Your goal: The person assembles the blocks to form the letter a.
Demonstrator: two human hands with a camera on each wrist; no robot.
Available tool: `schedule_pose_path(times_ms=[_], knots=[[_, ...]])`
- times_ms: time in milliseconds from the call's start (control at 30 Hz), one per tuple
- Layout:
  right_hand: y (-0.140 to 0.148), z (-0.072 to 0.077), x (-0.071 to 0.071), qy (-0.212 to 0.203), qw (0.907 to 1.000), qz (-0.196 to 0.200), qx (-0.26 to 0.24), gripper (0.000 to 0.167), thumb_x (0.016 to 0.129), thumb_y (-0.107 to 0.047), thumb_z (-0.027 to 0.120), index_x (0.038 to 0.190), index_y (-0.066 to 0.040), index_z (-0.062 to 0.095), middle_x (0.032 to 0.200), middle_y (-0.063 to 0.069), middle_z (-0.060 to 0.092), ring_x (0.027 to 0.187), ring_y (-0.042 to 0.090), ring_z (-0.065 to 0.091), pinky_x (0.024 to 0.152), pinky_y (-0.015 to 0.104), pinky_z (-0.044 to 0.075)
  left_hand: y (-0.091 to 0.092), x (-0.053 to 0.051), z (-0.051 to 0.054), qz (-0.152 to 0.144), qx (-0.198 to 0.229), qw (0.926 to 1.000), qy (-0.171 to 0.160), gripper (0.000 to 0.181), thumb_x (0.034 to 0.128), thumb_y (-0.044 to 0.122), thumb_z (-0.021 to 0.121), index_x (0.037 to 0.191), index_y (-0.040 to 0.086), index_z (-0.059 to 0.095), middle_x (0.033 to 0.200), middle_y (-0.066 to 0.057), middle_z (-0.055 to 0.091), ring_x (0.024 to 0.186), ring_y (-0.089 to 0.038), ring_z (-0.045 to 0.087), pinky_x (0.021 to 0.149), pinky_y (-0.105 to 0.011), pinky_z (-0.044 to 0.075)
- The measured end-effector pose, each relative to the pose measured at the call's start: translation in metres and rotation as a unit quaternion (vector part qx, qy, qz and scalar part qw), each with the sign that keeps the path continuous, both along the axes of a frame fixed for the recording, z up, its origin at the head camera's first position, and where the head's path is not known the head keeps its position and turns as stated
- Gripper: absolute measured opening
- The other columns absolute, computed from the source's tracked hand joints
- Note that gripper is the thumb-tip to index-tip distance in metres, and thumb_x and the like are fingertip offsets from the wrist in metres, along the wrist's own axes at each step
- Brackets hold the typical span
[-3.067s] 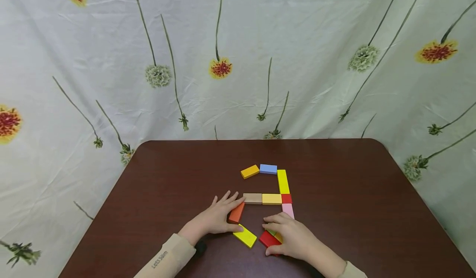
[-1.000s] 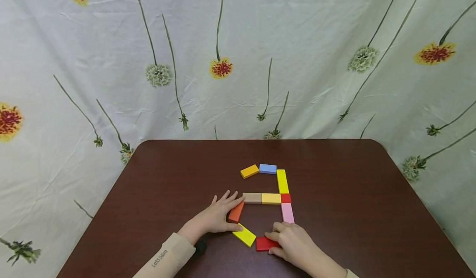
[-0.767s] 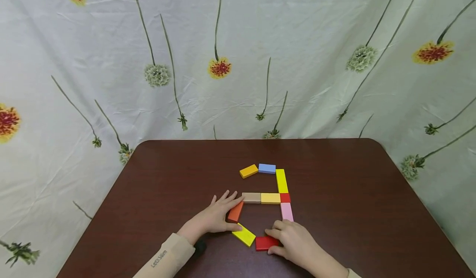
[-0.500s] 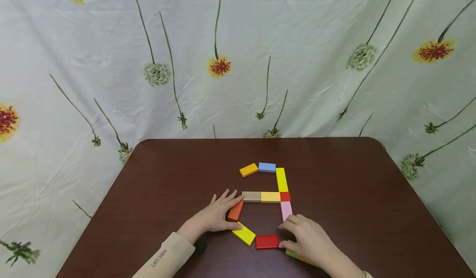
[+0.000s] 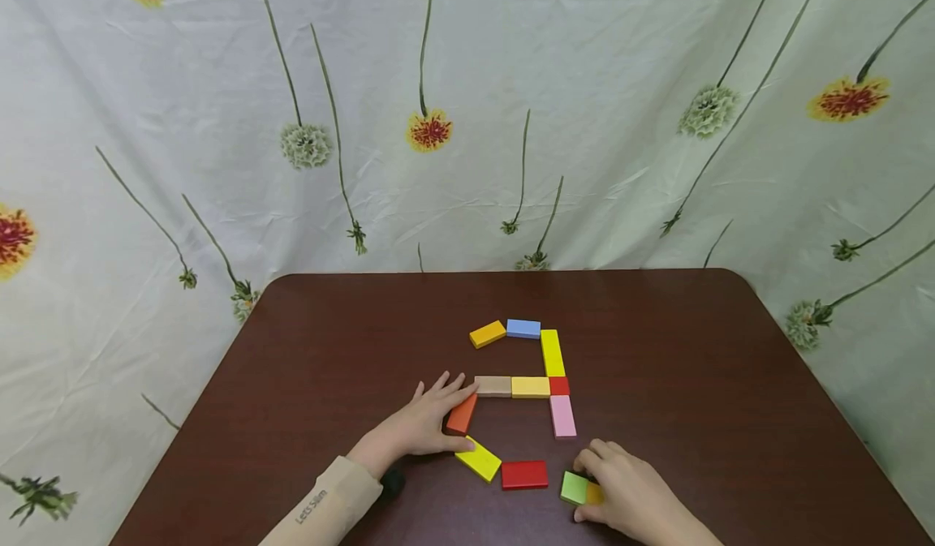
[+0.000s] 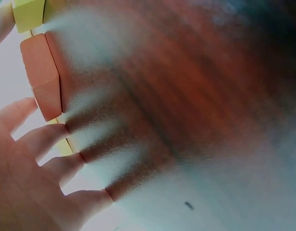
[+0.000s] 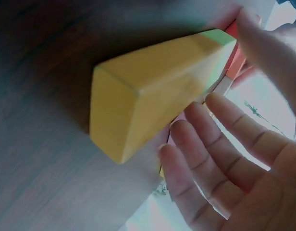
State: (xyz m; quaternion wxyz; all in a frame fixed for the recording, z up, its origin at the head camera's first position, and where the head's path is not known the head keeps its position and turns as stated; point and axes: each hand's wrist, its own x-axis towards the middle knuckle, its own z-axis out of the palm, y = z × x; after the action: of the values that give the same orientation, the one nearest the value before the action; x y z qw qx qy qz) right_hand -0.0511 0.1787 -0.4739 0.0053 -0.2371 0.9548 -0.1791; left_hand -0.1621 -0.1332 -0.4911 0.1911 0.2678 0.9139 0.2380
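Note:
My left hand rests spread in the head view, its thumb on a yellow block and index fingertip at the corner where an orange-red block meets a tan block. In the left wrist view the orange-red block sits between thumb and index finger. My right hand straddles a green block and a yellow-orange block lying end to end. In the right wrist view, fingers and thumb flank the yellow-orange block without a clear grip. A red block lies between the hands.
A light yellow block, a small red block, a pink block, a bright yellow block, a blue block and an orange block continue the outline on the brown table. A flowered cloth hangs behind.
My right hand set the red block straight beside the yellow one, let it go and moved right to the green and yellow-orange blocks. My left hand has stayed in place.

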Motion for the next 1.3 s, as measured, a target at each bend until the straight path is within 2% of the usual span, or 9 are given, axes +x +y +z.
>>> schedule_pose_path(times_ms=[167, 300, 433, 633, 933, 1300], knots=[[0.002, -0.003, 0.001, -0.027, 0.9995, -0.011, -0.009, 0.036, 0.065, -0.034, 0.091, 0.083, -0.018, 0.064, 0.079, -0.014, 0.048, 0.071, 0.001, 0.040, 0.061, 0.021, 0.039, -0.001, 0.000, -0.001, 0.000, 0.001, 1.0000, 0.003, 0.089, 0.0817, 0.045, 0.078, 0.155, 0.019, 0.034, 0.162, -0.017, 0.026, 0.151, -0.043, 0.014, 0.113, -0.073, 0.009], [0.002, -0.007, 0.000, -0.032, 0.9992, -0.008, -0.025, 0.033, 0.066, -0.032, 0.090, 0.081, -0.017, 0.064, 0.076, -0.013, 0.048, 0.067, -0.001, 0.038, 0.060, 0.020, 0.040, -0.001, 0.000, -0.001, 0.000, 0.003, 1.0000, 0.004, 0.089, 0.0815, 0.044, 0.078, 0.155, 0.018, 0.034, 0.161, -0.017, 0.026, 0.151, -0.043, 0.014, 0.113, -0.073, 0.010], [0.001, -0.010, -0.002, -0.015, 0.9987, -0.011, -0.048, 0.032, 0.066, -0.029, 0.090, 0.079, -0.014, 0.065, 0.073, -0.012, 0.048, 0.063, -0.002, 0.039, 0.057, 0.020, 0.040, -0.001, 0.000, -0.002, -0.002, 0.004, 1.0000, 0.003, 0.089, 0.0819, 0.045, 0.078, 0.155, 0.018, 0.034, 0.162, -0.017, 0.026, 0.151, -0.043, 0.014, 0.113, -0.073, 0.010], [-0.006, -0.011, -0.009, 0.019, 0.9967, -0.047, -0.063, 0.032, 0.062, -0.023, 0.092, 0.076, -0.012, 0.066, 0.070, -0.010, 0.049, 0.061, -0.002, 0.040, 0.056, 0.019, 0.039, -0.001, -0.001, -0.002, -0.003, 0.003, 1.0000, 0.005, 0.089, 0.0821, 0.046, 0.077, 0.155, 0.019, 0.033, 0.162, -0.016, 0.026, 0.151, -0.043, 0.014, 0.113, -0.073, 0.010], [-0.019, -0.009, -0.017, -0.009, 0.9932, -0.107, -0.046, 0.034, 0.061, -0.024, 0.093, 0.079, -0.010, 0.068, 0.072, -0.007, 0.053, 0.061, 0.003, 0.043, 0.056, 0.021, 0.042, 0.000, 0.000, -0.002, -0.004, 0.003, 1.0000, 0.000, 0.090, 0.0824, 0.046, 0.077, 0.155, 0.019, 0.033, 0.162, -0.016, 0.025, 0.151, -0.043, 0.013, 0.113, -0.073, 0.009], [-0.023, -0.013, -0.019, 0.036, 0.9932, -0.097, -0.053, 0.032, 0.060, -0.023, 0.093, 0.077, -0.010, 0.069, 0.069, -0.008, 0.048, 0.061, 0.002, 0.037, 0.055, 0.020, 0.035, -0.001, -0.001, -0.002, -0.001, 0.005, 1.0000, 0.004, 0.090, 0.0821, 0.046, 0.077, 0.155, 0.019, 0.033, 0.162, -0.017, 0.026, 0.151, -0.043, 0.014, 0.113, -0.073, 0.009]])
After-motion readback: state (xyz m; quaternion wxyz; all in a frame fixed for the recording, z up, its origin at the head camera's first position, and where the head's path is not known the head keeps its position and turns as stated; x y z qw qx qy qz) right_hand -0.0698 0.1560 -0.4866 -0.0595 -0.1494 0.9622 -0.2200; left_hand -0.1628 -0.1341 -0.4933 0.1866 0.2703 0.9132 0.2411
